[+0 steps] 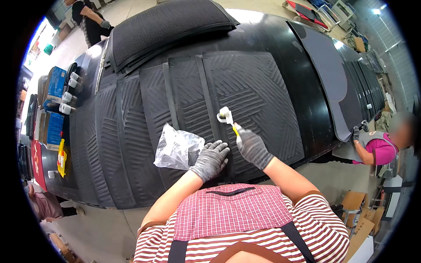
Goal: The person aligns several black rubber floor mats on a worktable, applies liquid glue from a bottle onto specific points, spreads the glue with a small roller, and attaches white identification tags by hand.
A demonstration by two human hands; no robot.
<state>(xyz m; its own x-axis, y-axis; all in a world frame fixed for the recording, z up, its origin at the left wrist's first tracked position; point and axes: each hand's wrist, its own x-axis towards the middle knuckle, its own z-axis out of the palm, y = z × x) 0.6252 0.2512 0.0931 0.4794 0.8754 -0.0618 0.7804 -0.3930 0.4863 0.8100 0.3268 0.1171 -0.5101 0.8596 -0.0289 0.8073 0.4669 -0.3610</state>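
My right hand (254, 148), in a grey glove, is closed round the yellow handle of a small tool with a white, roller-like head (225, 111) and a white loop beside it. The head hovers over or touches a ribbed black rubber mat (263, 101); I cannot tell which. My left hand (210, 160), gloved too, lies flat with fingers stretched out on the black sheets. Against its wrist side rests a crumpled clear plastic bag (175, 147), with a small dark patch showing by the hand. Several similar mats (153, 94) overlap to the left.
A stack of textured black mats (166, 30) sits at the far side. Blue boxes (55, 125), white rolls (66, 97) and a yellow tool (62, 160) stand at the left. At right, a person in pink (381, 149) touches a long grey mat (326, 74). Another person (90, 22) walks far left.
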